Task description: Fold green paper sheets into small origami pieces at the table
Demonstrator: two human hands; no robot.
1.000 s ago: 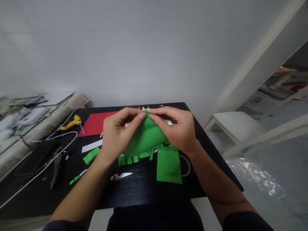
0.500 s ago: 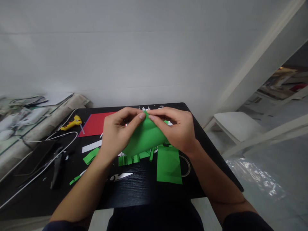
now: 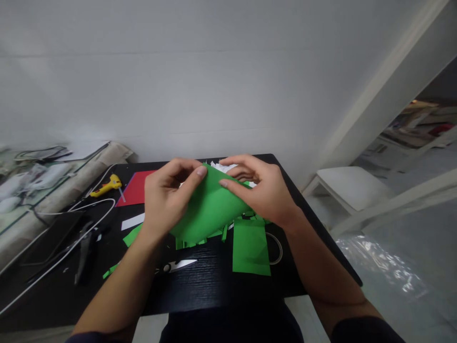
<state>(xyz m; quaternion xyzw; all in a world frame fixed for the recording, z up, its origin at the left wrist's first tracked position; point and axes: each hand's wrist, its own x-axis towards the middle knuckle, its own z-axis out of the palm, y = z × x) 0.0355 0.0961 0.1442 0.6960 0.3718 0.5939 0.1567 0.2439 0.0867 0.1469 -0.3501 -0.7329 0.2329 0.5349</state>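
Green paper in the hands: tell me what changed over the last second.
The fingertips that met at the top corner of the green paper have parted. The left hand slid its thumb left along the edge, and the right hand dropped lower. Both keep their grip. The flat green sheet, scissors and glue gun stayed put.

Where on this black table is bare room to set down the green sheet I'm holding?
Barest: the front strip of the table, between the scissors and the green rectangle. More lies front left, between the white cable and the near edge. Crowded: beneath the held green sheet, with cut strips, and rear left, with red sheet and glue gun.
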